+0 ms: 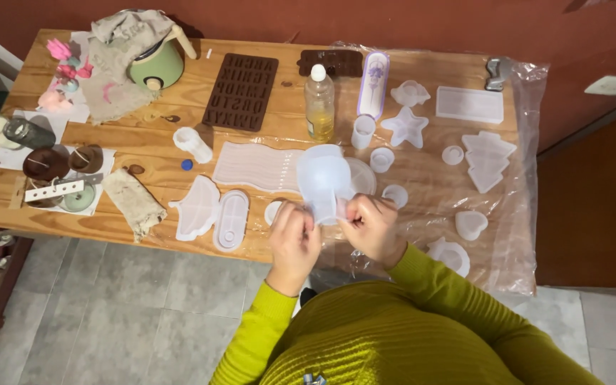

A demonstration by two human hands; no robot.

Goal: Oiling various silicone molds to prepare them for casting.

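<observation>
Both hands hold a translucent white silicone cup (324, 180) over the near edge of the wooden table (144, 146). My left hand (294, 239) grips its near left side. My right hand (371, 227) pinches the near right side of its rim. The cup is tilted with its rounded bottom pointing away from me. Beneath it lie flat white silicone moulds: a wavy tray (254, 165), a round one (361, 175) and an oval one (231, 219). My sleeves are yellow-green knit.
A clear plastic sheet (515, 214) covers the table's right half under star (406, 127), tree (486, 160) and heart (470, 224) moulds. A brown letter mould (241, 91), an oil bottle (319, 103), a green pot (155, 65), cloths and jars stand further left.
</observation>
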